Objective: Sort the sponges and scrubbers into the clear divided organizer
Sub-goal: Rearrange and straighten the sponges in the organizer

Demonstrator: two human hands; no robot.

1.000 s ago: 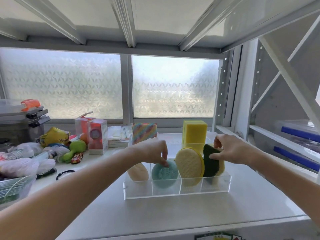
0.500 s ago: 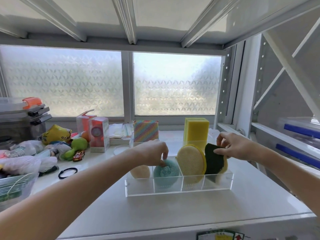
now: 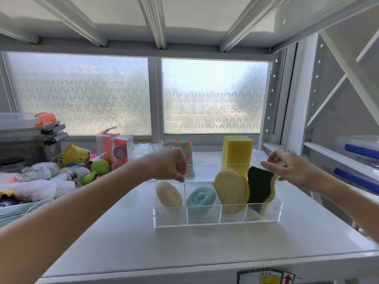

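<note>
The clear divided organizer (image 3: 217,221) stands on the white shelf. From left to right its compartments hold a beige oval sponge (image 3: 168,194), a teal net scrubber (image 3: 201,198), a round yellow mesh pad (image 3: 230,187) and a green-and-yellow sponge (image 3: 258,185). My left hand (image 3: 172,163) hovers over the organizer's back left edge, fingers curled, holding nothing. My right hand (image 3: 287,169) is beside the top of the green-and-yellow sponge with its fingers spread. Behind stand a rainbow-striped sponge (image 3: 181,147) and a stack of yellow sponges (image 3: 238,153).
Clutter fills the left side: a green toy (image 3: 96,169), small boxes (image 3: 115,149), plastic bags (image 3: 39,187), stacked storage cases (image 3: 30,134) and a wire basket (image 3: 18,212). A frosted window is behind. Bins with blue handles (image 3: 361,150) sit on the right-hand shelf.
My left hand has lifted off the teal scrubber and curled up. My right hand has let go of the green-and-yellow sponge and opened. The beige sponge is now in full view.
</note>
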